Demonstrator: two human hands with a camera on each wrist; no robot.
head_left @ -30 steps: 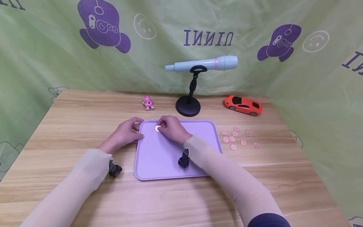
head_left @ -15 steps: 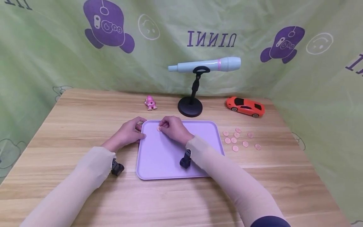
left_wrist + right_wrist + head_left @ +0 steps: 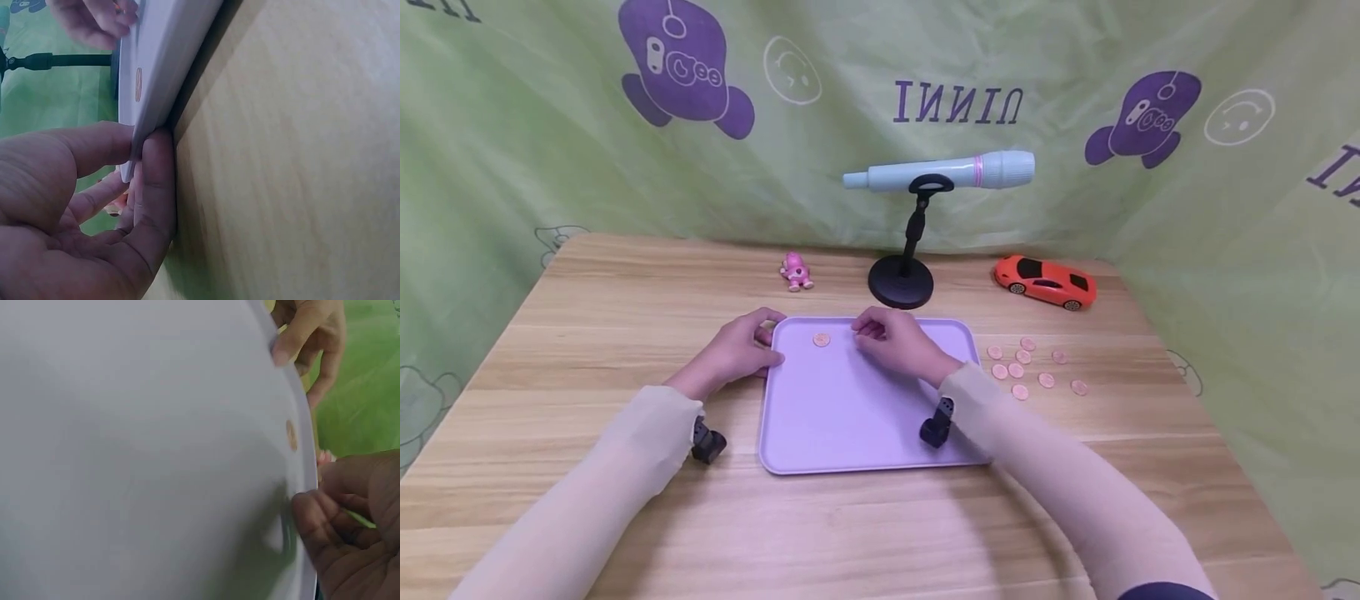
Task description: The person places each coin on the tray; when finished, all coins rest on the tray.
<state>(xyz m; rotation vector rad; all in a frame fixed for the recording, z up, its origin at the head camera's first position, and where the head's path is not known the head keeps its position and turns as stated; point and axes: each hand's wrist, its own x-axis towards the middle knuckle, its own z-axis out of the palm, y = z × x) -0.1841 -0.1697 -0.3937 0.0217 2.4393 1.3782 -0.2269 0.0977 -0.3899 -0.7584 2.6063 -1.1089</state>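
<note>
A lilac tray (image 3: 827, 425) lies on the table, and my left hand (image 3: 730, 354) grips its left rim near the far corner. In the left wrist view the thumb (image 3: 106, 147) is on top of the rim and a finger bends beneath it. One copper-coloured coin (image 3: 822, 340) lies flat on the tray by that corner. To the right of this coin my right hand (image 3: 898, 343) hovers over the far part of the tray, its fingers loosely curled. Nothing shows between the thumb and fingers in the right wrist view, where the coin (image 3: 292, 435) lies apart from them.
Several more coins (image 3: 1017, 370) lie scattered on the table right of the tray. Along the back stand a pink figurine (image 3: 795, 272), a light blue microphone (image 3: 895, 175) on a black stand (image 3: 902, 283), and an orange toy car (image 3: 1045, 283). A green printed curtain (image 3: 820, 200) hangs behind.
My right hand has let go of the coin and moved right, leaving it flat on the tray. The left hand keeps its grip on the tray rim.
</note>
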